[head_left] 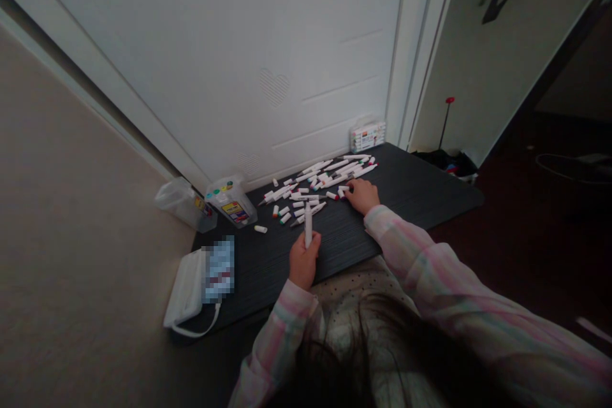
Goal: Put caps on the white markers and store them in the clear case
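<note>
A white door (229,44) rose beyond both hands, and a dark board (411,194) lay flat under them with its far edge at the door's foot. To the near left of the left hand (303,264) a white case (184,290) lay half off the board's corner, its cord looping below it. Farther left and ahead of that hand stood two clear plastic boxes (232,203), the outer one (182,201) seemingly empty; they sat off to the side, probably so the middle of the board stayed free. Beyond the right hand (362,194) a marker pack (367,136) leaned against the door, which kept it upright.

A scatter of white markers (318,182) and loose caps spread ahead of the left hand and under the fingertips of the right. The right hand lay palm down on the scatter's edge, fingers spread on small pieces; whether it pinched one I could not tell. The left hand was closed round the lower end of one marker (308,226), so the barrel stood upright, tip toward the pile. The hands were apart. A single cap (261,229) lay left of the held marker.
</note>
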A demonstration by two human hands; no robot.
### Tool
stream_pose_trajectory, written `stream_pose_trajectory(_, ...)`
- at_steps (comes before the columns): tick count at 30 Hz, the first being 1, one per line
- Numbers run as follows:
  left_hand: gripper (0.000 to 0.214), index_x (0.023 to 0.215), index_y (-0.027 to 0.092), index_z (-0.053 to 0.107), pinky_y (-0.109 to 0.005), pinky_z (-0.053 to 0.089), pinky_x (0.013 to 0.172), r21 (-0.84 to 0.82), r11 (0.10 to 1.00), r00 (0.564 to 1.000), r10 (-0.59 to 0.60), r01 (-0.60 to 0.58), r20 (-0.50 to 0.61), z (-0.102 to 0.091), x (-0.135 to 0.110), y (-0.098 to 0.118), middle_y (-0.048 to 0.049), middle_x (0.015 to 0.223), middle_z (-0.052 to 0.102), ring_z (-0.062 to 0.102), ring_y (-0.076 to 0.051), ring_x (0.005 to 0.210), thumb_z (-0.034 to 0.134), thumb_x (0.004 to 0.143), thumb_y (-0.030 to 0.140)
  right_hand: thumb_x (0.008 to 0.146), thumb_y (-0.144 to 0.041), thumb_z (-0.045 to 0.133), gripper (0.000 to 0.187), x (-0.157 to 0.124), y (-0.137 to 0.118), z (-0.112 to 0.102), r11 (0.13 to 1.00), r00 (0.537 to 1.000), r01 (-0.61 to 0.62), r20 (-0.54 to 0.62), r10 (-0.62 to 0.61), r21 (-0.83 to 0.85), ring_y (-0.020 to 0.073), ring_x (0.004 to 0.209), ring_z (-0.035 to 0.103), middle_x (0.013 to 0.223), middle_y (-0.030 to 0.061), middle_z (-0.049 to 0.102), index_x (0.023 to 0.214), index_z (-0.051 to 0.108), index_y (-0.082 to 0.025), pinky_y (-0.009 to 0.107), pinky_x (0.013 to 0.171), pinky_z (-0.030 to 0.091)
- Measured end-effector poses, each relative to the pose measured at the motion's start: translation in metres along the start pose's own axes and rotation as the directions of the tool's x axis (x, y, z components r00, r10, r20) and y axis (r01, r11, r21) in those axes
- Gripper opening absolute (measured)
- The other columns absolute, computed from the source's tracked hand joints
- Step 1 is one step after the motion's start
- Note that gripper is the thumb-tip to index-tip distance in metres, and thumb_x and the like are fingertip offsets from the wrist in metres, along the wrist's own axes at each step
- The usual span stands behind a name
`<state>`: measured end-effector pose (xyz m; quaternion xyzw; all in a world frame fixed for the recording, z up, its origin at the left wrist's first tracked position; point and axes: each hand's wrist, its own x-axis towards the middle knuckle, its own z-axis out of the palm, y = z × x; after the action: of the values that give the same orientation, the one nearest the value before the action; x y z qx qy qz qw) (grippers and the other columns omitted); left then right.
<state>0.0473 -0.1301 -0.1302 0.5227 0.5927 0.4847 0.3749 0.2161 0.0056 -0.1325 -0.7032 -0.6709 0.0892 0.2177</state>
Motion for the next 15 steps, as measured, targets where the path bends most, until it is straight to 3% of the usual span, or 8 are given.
stream_pose_trajectory(15, 0.023, 0.071, 0.015, 0.054, -0.020, 0.030, 0.051, -0.003, 1.000, 1.000, 0.008, -0.008, 0.005, -0.0002, -0.0001, 0.0003, 0.0057, 0.049, 0.038, 0.036, -0.009, 0.049, 0.052, 0.071, 0.038, 0.077, -0.028, 0.046, 0.025, 0.0022, 0.0017, 0.0008, 1.000, 1.000, 0.008, 0.006, -0.008, 0.025, 0.0251, 0.097, 0.052, 0.103, 0.0082, 0.061, 0.097, 0.057, -0.019, 0.038, 0.079, 0.035)
